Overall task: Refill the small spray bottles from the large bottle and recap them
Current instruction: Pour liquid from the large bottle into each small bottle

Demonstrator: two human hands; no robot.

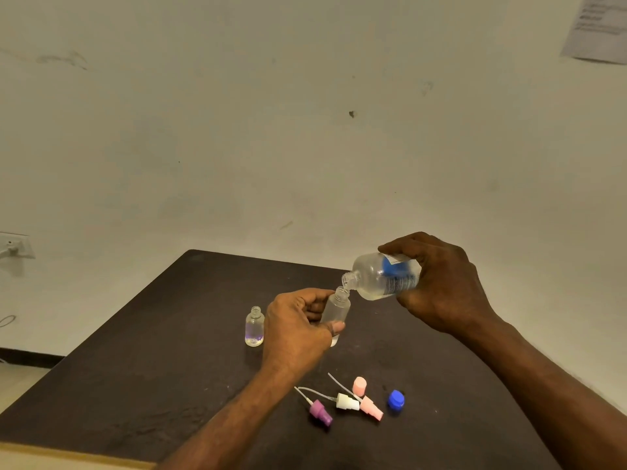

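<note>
Dark bench point(142, 385) against pale wall point(271, 130); right hand point(444, 286) clamped on tilted large bottle point(383, 278), left hand point(295, 330) gripping small spray bottle point(336, 308), necks meeting

The light is dim and warm, giving the pale wall point(305, 113) a yellow-green cast. It falls unevenly: the wall is brighter in the middle and darkens toward the upper corners. Shadows are soft and short; the caps on the dark table point(142, 368) throw faint smudges just beside them, and the socket point(15, 245) at the left edge casts a blurred shadow below it. The large bottle point(383, 276) shows small glints but no hard glare. Wide-angle distortion bends the table's edges outward. The paper sheet point(597, 25) at top right is soft, its print unreadable. Fine grain covers the wall.
</note>
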